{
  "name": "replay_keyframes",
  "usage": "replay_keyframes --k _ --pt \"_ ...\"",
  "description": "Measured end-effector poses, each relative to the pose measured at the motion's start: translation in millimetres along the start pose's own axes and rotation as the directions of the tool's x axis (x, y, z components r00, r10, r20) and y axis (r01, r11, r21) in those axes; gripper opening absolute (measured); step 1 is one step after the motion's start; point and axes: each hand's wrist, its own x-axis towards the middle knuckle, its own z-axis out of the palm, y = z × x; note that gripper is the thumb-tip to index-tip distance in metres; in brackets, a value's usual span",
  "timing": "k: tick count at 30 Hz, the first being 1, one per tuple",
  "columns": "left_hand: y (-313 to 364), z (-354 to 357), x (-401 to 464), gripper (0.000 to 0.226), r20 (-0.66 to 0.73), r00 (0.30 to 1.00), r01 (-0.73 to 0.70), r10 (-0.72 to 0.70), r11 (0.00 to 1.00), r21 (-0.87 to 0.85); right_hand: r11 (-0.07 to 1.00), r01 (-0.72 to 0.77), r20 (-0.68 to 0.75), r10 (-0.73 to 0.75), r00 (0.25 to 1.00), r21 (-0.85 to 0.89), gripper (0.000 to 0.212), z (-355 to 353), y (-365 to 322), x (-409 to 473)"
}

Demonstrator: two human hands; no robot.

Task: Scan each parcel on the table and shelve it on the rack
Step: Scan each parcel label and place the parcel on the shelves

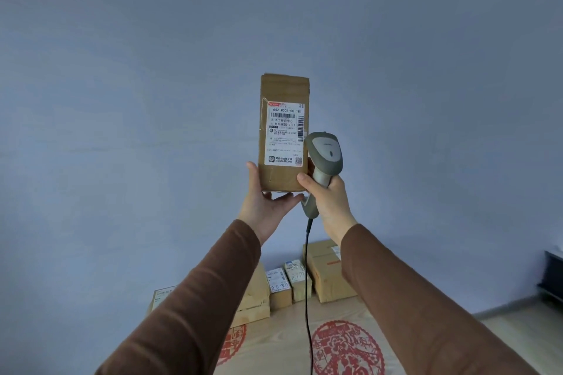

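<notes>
Gripping parcel (283,131) labelled "642 M003-00 181", left hand (265,195); right hand (327,195) clutching scanner (324,155).

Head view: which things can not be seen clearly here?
- Rack: not in the head view at all.
- Parcels on the table: some partly hidden behind the sleeves; their labels are too small to read.
- Held parcel: its back is hidden; the label's fine print is too small.
- Scanner: its window faces away; the right hand covers the trigger.
- Left hand: fingers hidden behind the parcel.
</notes>
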Motion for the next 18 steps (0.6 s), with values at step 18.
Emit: replay_keyframes --k 18 --pt "1 -3 3 0.073 -0.029 0.999 -0.029 0.024 0.981 -0.193 0.999 -0.041 0.030 0.040 0.999 0.035 0.029 15 9 -1"
